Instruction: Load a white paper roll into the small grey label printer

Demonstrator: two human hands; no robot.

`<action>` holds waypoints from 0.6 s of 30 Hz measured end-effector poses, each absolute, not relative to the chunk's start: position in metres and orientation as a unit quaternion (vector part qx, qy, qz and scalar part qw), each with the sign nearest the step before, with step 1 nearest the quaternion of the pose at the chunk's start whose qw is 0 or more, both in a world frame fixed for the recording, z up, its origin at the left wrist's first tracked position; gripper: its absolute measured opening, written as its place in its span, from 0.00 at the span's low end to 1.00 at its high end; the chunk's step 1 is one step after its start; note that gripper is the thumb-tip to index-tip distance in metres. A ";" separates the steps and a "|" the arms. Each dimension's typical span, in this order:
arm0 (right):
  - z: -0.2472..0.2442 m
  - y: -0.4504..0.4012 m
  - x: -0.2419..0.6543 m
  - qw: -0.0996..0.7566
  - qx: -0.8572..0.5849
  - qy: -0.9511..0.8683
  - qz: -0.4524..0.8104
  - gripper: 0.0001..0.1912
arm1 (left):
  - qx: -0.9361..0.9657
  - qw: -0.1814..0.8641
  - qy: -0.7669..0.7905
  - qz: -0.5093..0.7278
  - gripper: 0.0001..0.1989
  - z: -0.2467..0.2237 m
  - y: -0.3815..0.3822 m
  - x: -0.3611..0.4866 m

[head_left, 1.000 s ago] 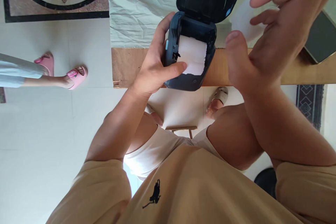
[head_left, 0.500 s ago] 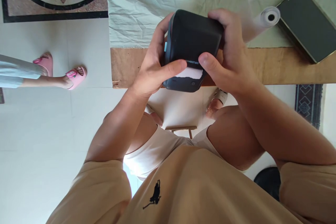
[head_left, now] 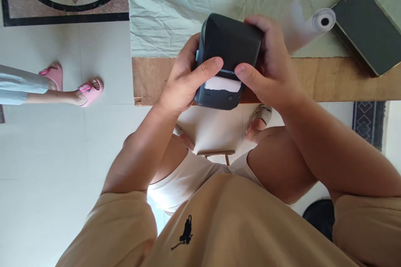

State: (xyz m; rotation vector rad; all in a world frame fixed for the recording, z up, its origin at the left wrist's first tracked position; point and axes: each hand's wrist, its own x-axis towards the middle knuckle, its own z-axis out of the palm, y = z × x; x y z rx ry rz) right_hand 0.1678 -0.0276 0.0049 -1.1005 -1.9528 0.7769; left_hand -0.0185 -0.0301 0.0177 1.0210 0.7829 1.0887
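A dark label printer (head_left: 231, 41) marked NIIMBOT is held in the air between my two hands, over the table's front edge. My left hand (head_left: 188, 75) wraps its left side, thumb on the front beside the lettering. From the other side my right hand (head_left: 272, 62) grips it, with its thumb near the lettering and its fingers partly hidden behind. A strip of white label paper (head_left: 223, 84) with a ragged edge sticks out of the slot. A light blue tab (head_left: 197, 55) shows on the printer's left side.
On the pale green cloth (head_left: 163, 12) covering the wooden table (head_left: 319, 79) lie a translucent film roll (head_left: 323, 21) and a dark tablet-like device (head_left: 371, 29) overhanging the wood edge. At left, another person's feet in pink sandals (head_left: 91, 91) stand on the tiles. A black round object (head_left: 319, 217) is low right.
Both thumbs have shifted slightly up the printer's front, so more of the lettering and paper strip shows. The printer has tilted a little and moved slightly left.
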 end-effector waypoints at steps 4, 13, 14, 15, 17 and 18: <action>0.005 -0.028 0.168 0.368 -0.437 -0.769 0.287 0.32 | 0.449 0.672 0.347 0.475 0.10 0.018 -0.030 -0.020; 0.004 -0.029 0.167 0.368 -0.451 -0.763 0.281 0.32 | 0.450 0.664 0.356 0.479 0.09 0.019 -0.029 -0.018; 0.004 -0.029 0.167 0.369 -0.449 -0.762 0.284 0.33 | 0.452 0.662 0.358 0.478 0.09 0.018 -0.029 -0.019; 0.003 -0.029 0.167 0.370 -0.447 -0.761 0.288 0.33 | 0.456 0.660 0.359 0.477 0.10 0.018 -0.029 -0.019; 0.002 -0.029 0.167 0.373 -0.444 -0.758 0.298 0.33 | 0.464 0.657 0.359 0.474 0.10 0.018 -0.029 -0.019; 0.002 -0.029 0.168 0.374 -0.443 -0.759 0.298 0.33 | 0.468 0.656 0.356 0.473 0.11 0.019 -0.029 -0.019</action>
